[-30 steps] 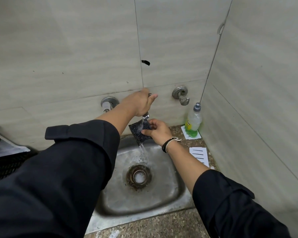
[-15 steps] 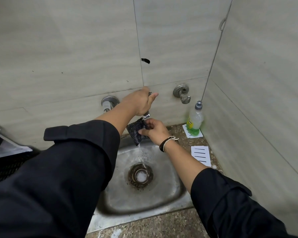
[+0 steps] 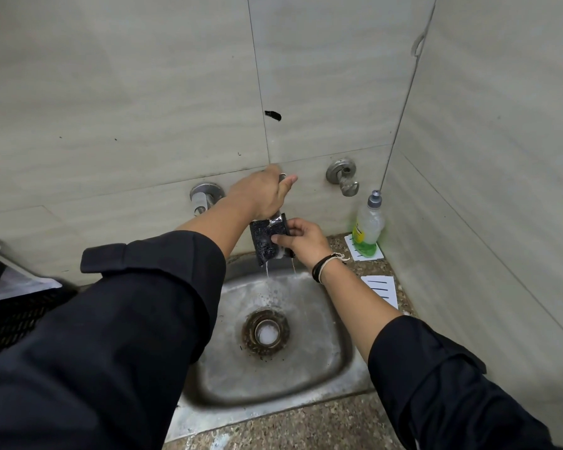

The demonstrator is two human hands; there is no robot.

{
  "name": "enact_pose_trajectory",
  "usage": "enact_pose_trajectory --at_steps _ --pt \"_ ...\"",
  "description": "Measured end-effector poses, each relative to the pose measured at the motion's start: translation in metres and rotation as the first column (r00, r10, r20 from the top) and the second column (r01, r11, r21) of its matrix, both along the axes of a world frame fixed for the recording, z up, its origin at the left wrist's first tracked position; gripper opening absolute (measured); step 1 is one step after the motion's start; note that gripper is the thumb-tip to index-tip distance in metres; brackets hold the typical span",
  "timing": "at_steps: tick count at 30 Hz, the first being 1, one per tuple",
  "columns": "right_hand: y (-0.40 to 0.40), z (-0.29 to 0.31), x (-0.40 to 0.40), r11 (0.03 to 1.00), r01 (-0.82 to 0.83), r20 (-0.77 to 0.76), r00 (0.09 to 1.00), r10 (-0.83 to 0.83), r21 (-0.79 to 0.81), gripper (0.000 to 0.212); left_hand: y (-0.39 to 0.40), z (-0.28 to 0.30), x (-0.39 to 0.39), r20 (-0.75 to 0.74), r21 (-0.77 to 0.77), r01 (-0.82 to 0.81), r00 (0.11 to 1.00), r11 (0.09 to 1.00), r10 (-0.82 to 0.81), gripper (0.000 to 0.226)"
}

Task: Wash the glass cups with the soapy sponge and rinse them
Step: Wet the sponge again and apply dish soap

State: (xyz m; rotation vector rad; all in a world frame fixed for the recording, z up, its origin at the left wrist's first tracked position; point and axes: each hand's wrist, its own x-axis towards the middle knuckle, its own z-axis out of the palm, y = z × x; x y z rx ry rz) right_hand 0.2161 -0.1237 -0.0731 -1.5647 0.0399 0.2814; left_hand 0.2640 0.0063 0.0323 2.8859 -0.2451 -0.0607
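Note:
My left hand [image 3: 263, 194] grips the handle of the wall tap [image 3: 277, 218] above the steel sink [image 3: 325, 362]. Right under the spout my right hand [image 3: 301, 240] pinches a dark scrubbing sponge [image 3: 263, 241], held upright. Thin streams of water drip from the sponge into the basin toward the rusty drain [image 3: 266, 332]. No glass cup is in view.
A bottle of green dish soap [image 3: 368, 229] stands on a paper card at the back right corner. Another lined card [image 3: 381, 289] lies on the granite counter right of the sink. A second tap fitting [image 3: 342, 175] juts from the wall. A black mesh basket [image 3: 17, 315] sits at left.
The sponge has risen closer to the spout and turned more upright. The stream into the basin has thinned to drips. My left hand stays on the tap handle.

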Motion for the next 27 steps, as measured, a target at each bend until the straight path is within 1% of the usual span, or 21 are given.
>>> enact_pose_trajectory --at_steps 8,11,13,15,18,20,24,27 --pt "-0.002 -0.01 0.008 0.994 0.055 -0.088 0.995 -0.048 0.089 0.025 -0.002 0.001 0.0 -0.01 0.011 -0.003 1.0 1.0 0.003 0.053" --pt "0.001 -0.005 0.005 0.991 0.044 -0.108 0.994 -0.031 0.126 0.011 -0.002 0.001 -0.001 -0.012 -0.001 -0.008 1.0 1.0 0.008 0.053" --pt "0.005 0.001 0.002 0.977 0.049 -0.162 0.987 -0.014 0.208 0.005 -0.001 0.001 -0.001 -0.007 -0.007 -0.009 1.0 1.0 0.009 0.056" --pt "0.009 0.005 0.001 0.961 0.033 -0.212 0.977 0.027 0.276 0.01 -0.001 0.001 -0.001 -0.001 -0.004 -0.012 1.0 1.0 0.012 0.058" --pt "0.016 0.005 0.002 0.944 0.029 -0.256 0.965 0.06 0.33 0.03 -0.001 0.0 0.0 -0.003 0.001 -0.018 1.0 1.0 0.018 0.06" --pt "0.018 0.005 0.003 0.943 0.025 -0.267 0.961 0.069 0.332 0.035 0.0 -0.001 0.001 -0.004 -0.003 -0.019 1.0 1.0 0.019 0.06" --pt "0.022 0.007 0.004 0.945 0.001 -0.285 0.954 0.097 0.327 0.019 -0.001 -0.003 0.002 0.005 0.002 -0.018 1.0 1.0 0.018 0.06" --pt "0.025 0.007 0.006 0.958 -0.029 -0.277 0.954 0.111 0.285 0.015 -0.001 -0.003 0.002 0.009 0.008 -0.021 1.0 1.0 0.021 0.06"
